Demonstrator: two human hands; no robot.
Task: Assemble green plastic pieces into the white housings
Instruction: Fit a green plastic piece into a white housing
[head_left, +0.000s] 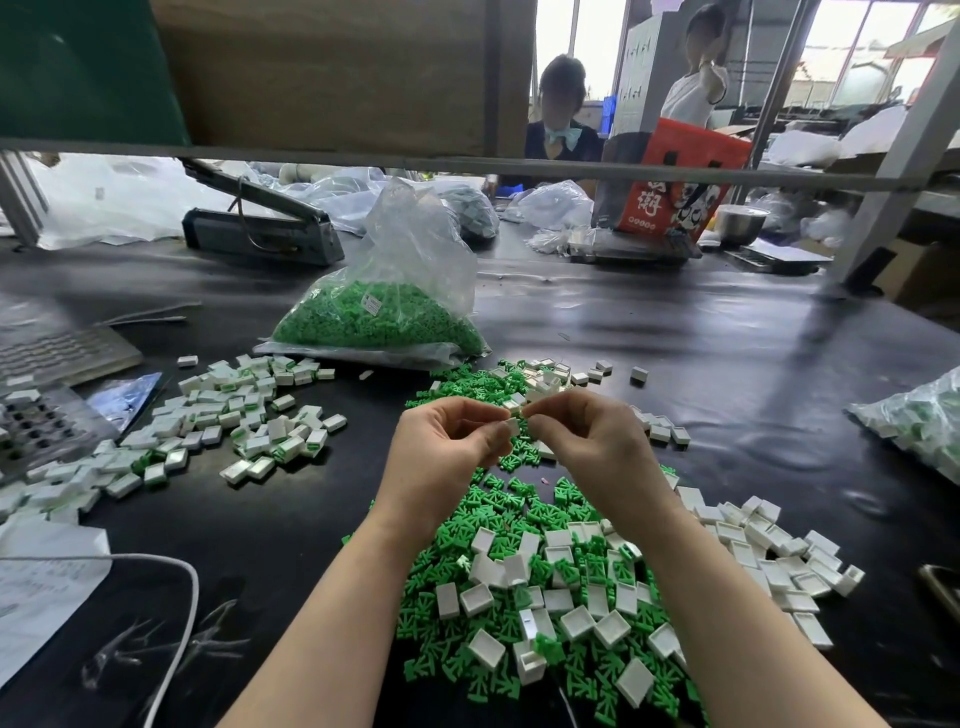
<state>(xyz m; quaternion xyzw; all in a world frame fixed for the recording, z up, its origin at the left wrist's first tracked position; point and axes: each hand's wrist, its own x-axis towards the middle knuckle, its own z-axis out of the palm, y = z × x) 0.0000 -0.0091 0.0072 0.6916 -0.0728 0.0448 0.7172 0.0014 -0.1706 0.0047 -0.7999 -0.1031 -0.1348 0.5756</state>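
Note:
My left hand (449, 441) and my right hand (582, 434) meet fingertip to fingertip above the black table, both pinching one small white housing (514, 422). Whether a green piece sits inside it is hidden by the fingers. Under and in front of my hands lies a heap of loose green plastic pieces (519, 525) mixed with empty white housings (566, 618). To the left lies a pile of white housings with green pieces fitted (244, 421).
A clear bag of green pieces (384, 317) stands behind the heap. Another bag of parts (919, 415) lies at the right edge. A heat sealer (260, 228), papers and a white cable (171, 566) are to the left. Two people work beyond the shelf rail.

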